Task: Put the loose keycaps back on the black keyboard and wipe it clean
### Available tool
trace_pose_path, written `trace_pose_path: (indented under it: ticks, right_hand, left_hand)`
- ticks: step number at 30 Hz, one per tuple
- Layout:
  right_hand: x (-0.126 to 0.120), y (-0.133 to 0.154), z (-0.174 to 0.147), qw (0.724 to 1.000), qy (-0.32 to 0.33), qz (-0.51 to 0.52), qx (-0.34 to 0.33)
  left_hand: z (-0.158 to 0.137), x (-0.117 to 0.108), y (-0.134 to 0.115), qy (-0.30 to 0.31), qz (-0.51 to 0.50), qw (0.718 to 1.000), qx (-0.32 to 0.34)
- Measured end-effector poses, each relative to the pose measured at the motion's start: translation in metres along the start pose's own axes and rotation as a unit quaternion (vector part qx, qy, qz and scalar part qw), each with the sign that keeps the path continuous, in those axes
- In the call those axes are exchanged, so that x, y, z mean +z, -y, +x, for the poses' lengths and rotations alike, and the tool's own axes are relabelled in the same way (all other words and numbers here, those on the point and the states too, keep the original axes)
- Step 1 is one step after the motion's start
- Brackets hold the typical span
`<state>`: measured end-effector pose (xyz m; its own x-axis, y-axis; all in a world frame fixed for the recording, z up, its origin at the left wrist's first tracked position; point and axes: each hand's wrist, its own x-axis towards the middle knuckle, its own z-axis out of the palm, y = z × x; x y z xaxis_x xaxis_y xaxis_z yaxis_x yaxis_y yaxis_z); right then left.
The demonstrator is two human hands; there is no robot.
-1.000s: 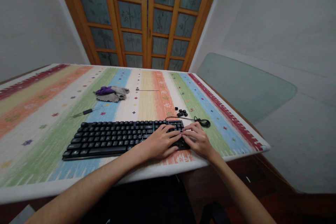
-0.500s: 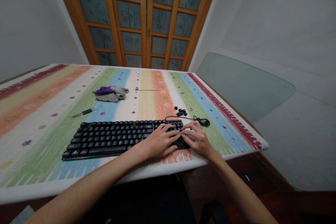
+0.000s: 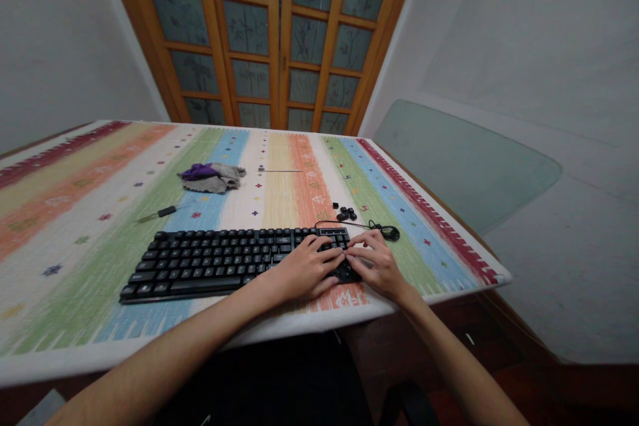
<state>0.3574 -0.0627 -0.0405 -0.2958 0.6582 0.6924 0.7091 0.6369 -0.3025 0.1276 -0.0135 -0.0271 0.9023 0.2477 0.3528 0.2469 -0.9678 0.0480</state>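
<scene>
A black keyboard point(image 3: 210, 259) lies along the near side of the table, its number pad at the right end. My left hand point(image 3: 307, 268) rests over the number pad, fingers spread and stretched to the right, thumb at the near edge. From the right, my right hand point(image 3: 375, 263) reaches over the pad's right edge with its fingers bent and apart. The fingertips of both hands come close together on the keys. Whether a small part lies between them is hidden. Just behind the pad sit several loose black keycaps point(image 3: 346, 213), by the coiled keyboard cable point(image 3: 387, 231).
Farther left lies a crumpled grey and purple cloth point(image 3: 212, 178). A small tool with a dark middle and wire prongs point(image 3: 166, 211) is behind the keyboard's left part. A thin rod point(image 3: 282, 171) lies farther back. A striped cloth point(image 3: 114, 239) covers the table.
Hardly anything differs. Both hands stay over the number pad, and the view has shifted very slightly.
</scene>
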Motion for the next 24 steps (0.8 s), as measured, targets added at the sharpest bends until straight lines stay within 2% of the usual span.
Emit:
trace_pose_path:
  ticks: [24]
  right_hand:
    - [0.0025, -0.0010, -0.0029, 1.000, 0.003, -0.018, 0.006]
  left_hand:
    - [0.0028, 0.0030, -0.0013, -0.006, 0.018, 1.000, 0.007]
